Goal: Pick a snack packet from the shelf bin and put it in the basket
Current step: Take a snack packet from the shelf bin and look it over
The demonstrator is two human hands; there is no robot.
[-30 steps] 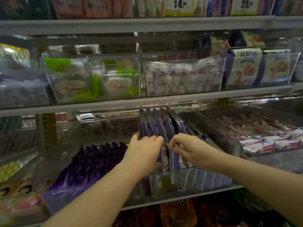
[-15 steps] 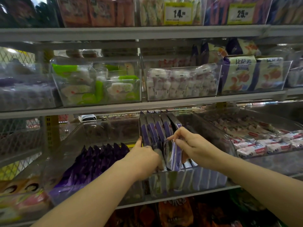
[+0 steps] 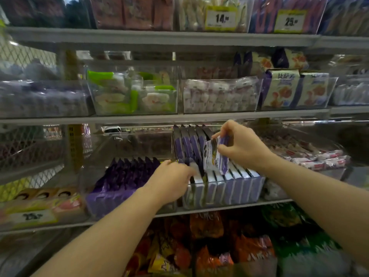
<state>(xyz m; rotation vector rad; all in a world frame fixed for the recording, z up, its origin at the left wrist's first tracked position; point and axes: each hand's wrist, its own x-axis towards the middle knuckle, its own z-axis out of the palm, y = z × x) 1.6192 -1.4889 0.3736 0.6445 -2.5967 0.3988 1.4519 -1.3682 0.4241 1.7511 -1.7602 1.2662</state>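
A clear shelf bin (image 3: 257,193) on the middle shelf holds a row of upright purple-and-white snack packets. My right hand (image 3: 242,146) pinches one purple-and-white packet (image 3: 219,158) and holds it lifted above the row, tilted. My left hand (image 3: 172,180) rests at the bin's left front corner, its fingers curled against the front packets (image 3: 196,178). No basket is in view.
Another clear bin of dark purple packets (image 3: 123,176) stands to the left, and one of pink-and-white wrapped snacks (image 3: 319,158) to the right. The shelf above (image 3: 159,117) overhangs the bins. Orange and red bags (image 3: 207,236) fill the shelf below.
My right hand has drawn one packet up out of the row and raised it higher and to the right. My left hand stays at the bin's front packets.
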